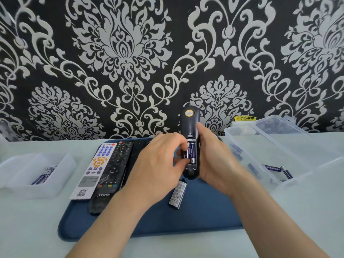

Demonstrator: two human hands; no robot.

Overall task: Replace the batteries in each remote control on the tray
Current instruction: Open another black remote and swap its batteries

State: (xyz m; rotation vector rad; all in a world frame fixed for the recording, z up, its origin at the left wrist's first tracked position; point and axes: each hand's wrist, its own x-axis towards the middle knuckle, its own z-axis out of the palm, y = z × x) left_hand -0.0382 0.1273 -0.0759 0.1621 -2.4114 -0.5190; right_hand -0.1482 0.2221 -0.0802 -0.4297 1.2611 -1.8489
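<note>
Head view: remote (189,125), probably light, rigid and slick, held over the tray (204,211) at 1 o'clock, right hand (214,157) fingers wrapped round its sides, left hand (160,157) fingers pinching a small battery (186,152), best levered by its end, in its open back.

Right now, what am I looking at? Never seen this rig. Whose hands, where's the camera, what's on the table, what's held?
No robot here: one camera worn on a person's head looks down at their two bare hands. The right hand holds a dark remote upright, back toward the camera. The left hand pinches a battery in its open compartment, beside a second battery. On the table lies a blue tray with a white remote and a black remote side by side, plus a small labelled piece, probably the battery cover. A clear box on the right and a white bin on the left hold loose batteries.
</note>
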